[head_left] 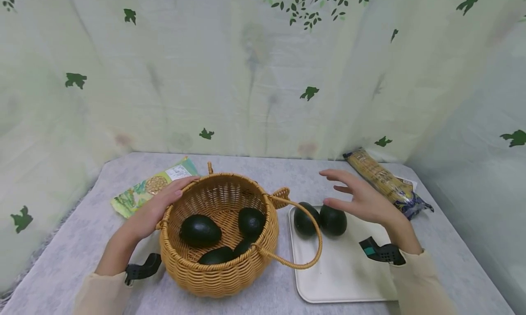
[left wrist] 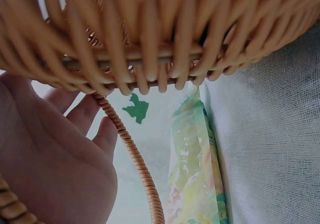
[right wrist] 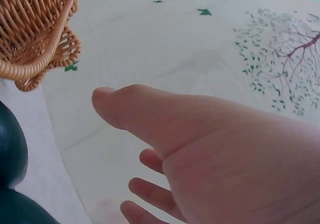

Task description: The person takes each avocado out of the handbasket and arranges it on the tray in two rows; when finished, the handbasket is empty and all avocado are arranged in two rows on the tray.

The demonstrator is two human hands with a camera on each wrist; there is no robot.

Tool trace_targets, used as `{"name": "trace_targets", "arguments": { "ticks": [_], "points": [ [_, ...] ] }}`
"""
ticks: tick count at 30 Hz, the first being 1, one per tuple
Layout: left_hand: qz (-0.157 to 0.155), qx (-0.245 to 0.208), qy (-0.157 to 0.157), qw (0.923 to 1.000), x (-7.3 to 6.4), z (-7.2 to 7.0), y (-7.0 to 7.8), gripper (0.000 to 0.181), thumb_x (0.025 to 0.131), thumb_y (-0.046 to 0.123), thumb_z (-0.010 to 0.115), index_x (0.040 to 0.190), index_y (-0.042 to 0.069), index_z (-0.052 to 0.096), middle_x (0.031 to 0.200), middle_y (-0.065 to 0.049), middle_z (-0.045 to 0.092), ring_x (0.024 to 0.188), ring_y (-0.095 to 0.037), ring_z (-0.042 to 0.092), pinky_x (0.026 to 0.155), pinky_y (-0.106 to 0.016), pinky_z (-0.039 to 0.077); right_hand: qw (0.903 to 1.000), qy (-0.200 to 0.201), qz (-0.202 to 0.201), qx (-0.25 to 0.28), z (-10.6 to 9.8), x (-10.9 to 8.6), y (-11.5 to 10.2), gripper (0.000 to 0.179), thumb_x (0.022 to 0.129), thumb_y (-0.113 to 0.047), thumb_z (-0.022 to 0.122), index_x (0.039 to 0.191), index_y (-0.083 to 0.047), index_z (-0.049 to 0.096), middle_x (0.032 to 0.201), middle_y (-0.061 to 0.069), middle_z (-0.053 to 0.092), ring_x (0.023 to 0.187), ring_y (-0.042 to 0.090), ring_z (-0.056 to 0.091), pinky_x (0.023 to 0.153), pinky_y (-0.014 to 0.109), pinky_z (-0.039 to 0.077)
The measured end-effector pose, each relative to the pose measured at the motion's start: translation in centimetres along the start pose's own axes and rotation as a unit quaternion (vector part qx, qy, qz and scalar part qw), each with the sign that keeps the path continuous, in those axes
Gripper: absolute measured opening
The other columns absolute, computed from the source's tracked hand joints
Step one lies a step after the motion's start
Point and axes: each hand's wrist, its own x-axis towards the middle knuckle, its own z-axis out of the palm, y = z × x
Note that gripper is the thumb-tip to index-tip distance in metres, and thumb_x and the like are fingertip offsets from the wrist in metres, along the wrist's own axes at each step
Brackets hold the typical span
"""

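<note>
A wicker basket (head_left: 222, 278) with looped handles stands in front of me, several dark green avocados (head_left: 200, 230) lying inside. At its left rim my left hand (head_left: 158, 207) holds on, thumb over the edge and fingers outside. The left wrist view shows that hand (left wrist: 55, 149) under the woven wall, beside a handle (left wrist: 132, 149). My right hand (head_left: 363, 198) hovers above the white tray (head_left: 345, 278), fingers apart and holding nothing. Just left of it, two avocados (head_left: 333, 220) sit at the tray's far left corner. The right wrist view shows the thumb and fingers (right wrist: 152, 191) spread.
A green and yellow food packet (head_left: 154, 187) lies behind the basket at the left. At the back right is a long pack of what looks like noodles (head_left: 382, 180). A leaf-patterned curtain (head_left: 255, 77) encloses the grey table (head_left: 49, 287). One basket handle (head_left: 318, 242) overhangs the tray.
</note>
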Motion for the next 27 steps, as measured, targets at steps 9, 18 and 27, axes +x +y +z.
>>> {"name": "trace_targets", "arguments": {
  "ticks": [9, 18, 27],
  "points": [
    [0.006, 0.000, -0.001, 1.0000, 0.0, 0.1, 0.1, 0.048, 0.114, 0.031, 0.027, 0.161, 0.026, 0.037, 0.164, -0.013, 0.034, 0.150, -0.043, 0.026, 0.108, -0.076, 0.026, 0.9990, 0.008, -0.045, 0.002, 0.1, 1.1, -1.3, 0.064, 0.094, -0.013, 0.077, 0.151, -0.008, 0.049, 0.155, 0.012, 0.048, 0.140, 0.035, 0.049, 0.107, 0.045, 0.048],
    [-0.004, -0.004, -0.003, 1.0000, 0.0, 0.1, 0.2, 0.049, 0.113, 0.033, 0.027, 0.161, 0.025, 0.036, 0.164, -0.013, 0.035, 0.149, -0.043, 0.027, 0.107, -0.077, 0.028, 0.9960, -0.020, -0.086, 0.006, 0.2, 3.2, -3.7, 0.064, 0.095, -0.013, 0.076, 0.152, -0.009, 0.048, 0.158, 0.009, 0.047, 0.143, 0.031, 0.047, 0.109, 0.043, 0.047],
    [-0.007, -0.009, -0.003, 0.9999, 0.0, 0.1, 0.2, 0.049, 0.113, 0.034, 0.027, 0.161, 0.026, 0.036, 0.164, -0.013, 0.034, 0.150, -0.043, 0.026, 0.108, -0.077, 0.028, 0.9893, -0.051, -0.137, 0.008, 1.2, 5.5, -6.3, 0.065, 0.094, -0.015, 0.077, 0.153, -0.010, 0.048, 0.158, 0.009, 0.047, 0.143, 0.025, 0.046, 0.109, 0.039, 0.048]
  ]
}}
